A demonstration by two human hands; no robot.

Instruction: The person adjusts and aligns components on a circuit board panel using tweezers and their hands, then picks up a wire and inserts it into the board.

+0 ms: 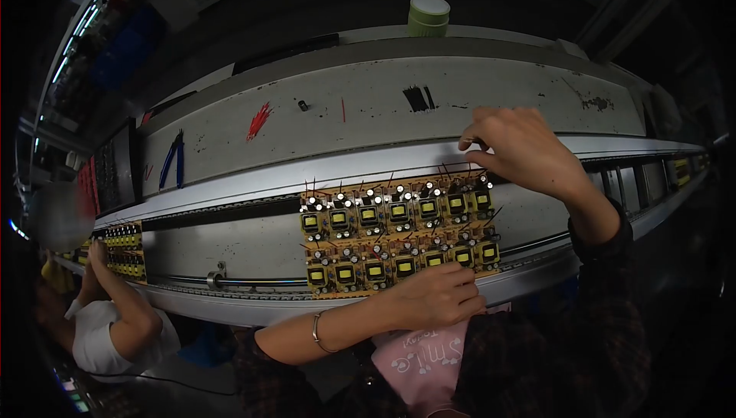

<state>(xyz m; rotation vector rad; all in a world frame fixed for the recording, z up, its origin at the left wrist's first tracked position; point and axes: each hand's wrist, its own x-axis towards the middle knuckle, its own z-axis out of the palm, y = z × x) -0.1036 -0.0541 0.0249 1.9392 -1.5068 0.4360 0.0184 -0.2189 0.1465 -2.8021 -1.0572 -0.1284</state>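
A panel of circuit boards (pixel 399 238) lies across the conveyor rails in front of me, carrying several yellow-topped transformers, capacitors and upright thin wires. My left hand (pixel 437 295), with a bracelet on its wrist, rests at the panel's lower right edge. Its fingers are curled, and whatever they hold is hidden. Above the panel's upper right corner is my right hand (pixel 525 150), near the upright wires there. Its thumb and index finger are bent with a small gap between them, and nothing shows in the gap.
Red wires (pixel 259 121), black wires (pixel 415 98) and blue-handled tweezers or pliers (pixel 178 159) lie on the grey shelf (pixel 506 85) behind the rail. A green cup (pixel 428 16) stands at the back. At left, a co-worker's arm (pixel 119 288) reaches to another board panel (pixel 126 249).
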